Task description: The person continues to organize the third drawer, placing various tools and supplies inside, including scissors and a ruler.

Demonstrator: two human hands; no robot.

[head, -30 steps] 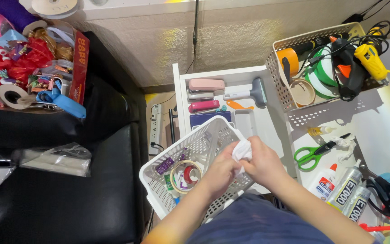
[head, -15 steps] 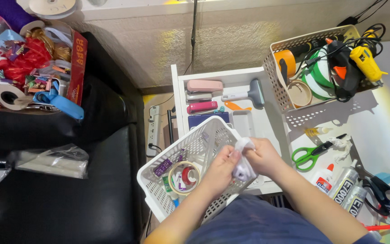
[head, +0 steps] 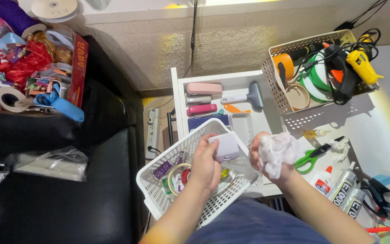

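Note:
My left hand (head: 205, 165) holds a small pale lilac box-shaped object (head: 225, 146) above a white plastic mesh basket (head: 159, 196) resting on my lap. Inside the basket lie tape rolls (head: 177, 177) and small purple items. My right hand (head: 271, 158) grips a crumpled white tissue (head: 276, 151) just right of the basket. The two hands are a short way apart.
An open white drawer (head: 231, 104) ahead holds a pink stapler, a grey-handled tool and small items. A second basket (head: 321, 68) with a yellow glue gun and tape stands at right. Green scissors (head: 310, 156) and glue bottles (head: 339, 187) lie on the white desk. A ribbon-filled box (head: 28, 68) sits left.
My hands were together wiping something with the tissue; now they have parted, the left holding the lilac object and the right holding the tissue.

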